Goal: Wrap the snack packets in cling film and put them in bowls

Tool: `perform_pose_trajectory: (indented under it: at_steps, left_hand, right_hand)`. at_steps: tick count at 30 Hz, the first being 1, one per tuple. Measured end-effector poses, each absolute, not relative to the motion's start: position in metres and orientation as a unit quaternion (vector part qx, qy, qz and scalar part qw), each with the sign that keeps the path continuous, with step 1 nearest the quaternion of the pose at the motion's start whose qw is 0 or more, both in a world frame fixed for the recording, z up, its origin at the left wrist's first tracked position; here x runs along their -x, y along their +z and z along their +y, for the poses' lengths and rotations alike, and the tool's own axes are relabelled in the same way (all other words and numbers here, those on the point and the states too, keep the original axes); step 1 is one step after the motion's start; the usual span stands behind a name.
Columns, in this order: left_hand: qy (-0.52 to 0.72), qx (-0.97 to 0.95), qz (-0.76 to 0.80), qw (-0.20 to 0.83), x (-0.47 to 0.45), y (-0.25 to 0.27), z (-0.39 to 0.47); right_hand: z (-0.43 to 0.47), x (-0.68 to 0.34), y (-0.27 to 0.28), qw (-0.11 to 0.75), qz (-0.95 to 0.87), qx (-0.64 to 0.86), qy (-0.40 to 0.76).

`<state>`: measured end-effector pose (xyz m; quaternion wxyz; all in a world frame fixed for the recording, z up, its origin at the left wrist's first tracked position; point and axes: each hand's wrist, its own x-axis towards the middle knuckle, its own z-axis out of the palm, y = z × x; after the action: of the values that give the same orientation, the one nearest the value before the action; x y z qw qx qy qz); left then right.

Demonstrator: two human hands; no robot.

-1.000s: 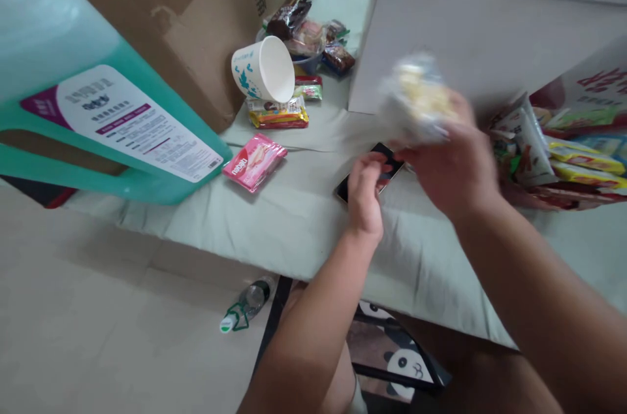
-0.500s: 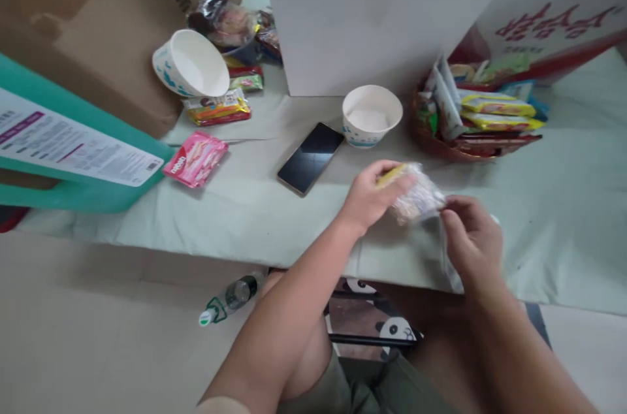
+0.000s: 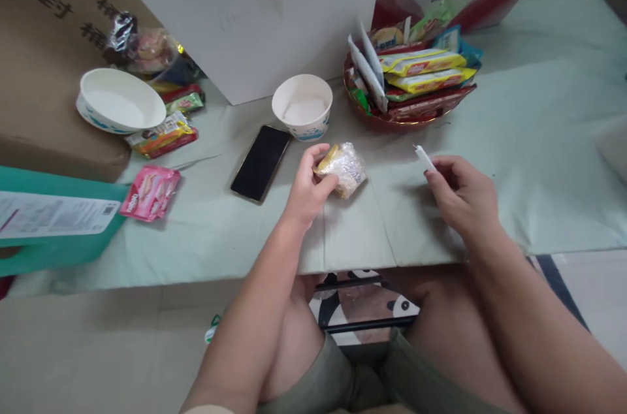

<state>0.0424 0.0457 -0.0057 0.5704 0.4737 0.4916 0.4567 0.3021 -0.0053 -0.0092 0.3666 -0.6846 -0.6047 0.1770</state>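
Note:
My left hand [image 3: 304, 195] is closed on a small packet wrapped in clear, crinkled plastic [image 3: 350, 169]. Its contents look yellow and pale brown, but I cannot tell their kind. To the right, my right hand [image 3: 465, 198] pinches a narrow white strip [image 3: 424, 158], whose tip points up and left. The two hands are apart over the front of the table. Just beyond the wrapped packet stands a white paper bowl [image 3: 302, 104], with a black phone [image 3: 260, 164] lying at its left.
A red bowl [image 3: 392, 123] full of snack packets stands behind. Pink wafer packs [image 3: 151, 193], another paper bowl [image 3: 122, 104] and a teal jug [image 3: 59, 251] are at the left. White [image 3: 255, 15] and brown [image 3: 44, 94] boxes line the back; a green cloth [image 3: 539, 133] covers the table.
My right hand has come away from the wrapped packet and now holds the white strip apart from it. The packet is still in my left hand. The view has swung to the right.

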Motion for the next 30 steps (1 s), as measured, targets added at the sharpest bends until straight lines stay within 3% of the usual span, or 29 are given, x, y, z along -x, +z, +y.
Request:
perform_pose_trajectory:
  at_steps: [4,10,15,21,26,30]
  left_hand:
    - [0.453,-0.513,0.503,0.528,-0.048,-0.006,0.041]
    - [0.453,-0.505,0.498,0.539,-0.057,-0.002,0.039]
    - [0.525,-0.387,0.507,0.564,-0.053,-0.001,0.045]
    - [0.539,-0.355,0.517,0.562,-0.043,-0.003,0.048]
    - [0.445,-0.553,0.56,0.427,-0.047,-0.006,0.037]
    - [0.466,-0.641,0.539,0.285,-0.048,-0.007,0.036]
  right_hand:
    - [-0.018,-0.271,0.007,0.389,-0.612,0.635,0.267]
    - [-0.011,-0.243,0.006,0.392,-0.64,0.608,0.26]
    - [-0.01,-0.252,-0.001,0.364,-0.646,0.608,0.283]
    - [-0.006,-0.278,-0.009,0.348,-0.633,0.665,0.191]
    - [0.003,-0.291,-0.015,0.305,-0.62,0.72,0.065]
    - [0.002,-0.276,-0.012,0.347,-0.626,0.698,0.022]
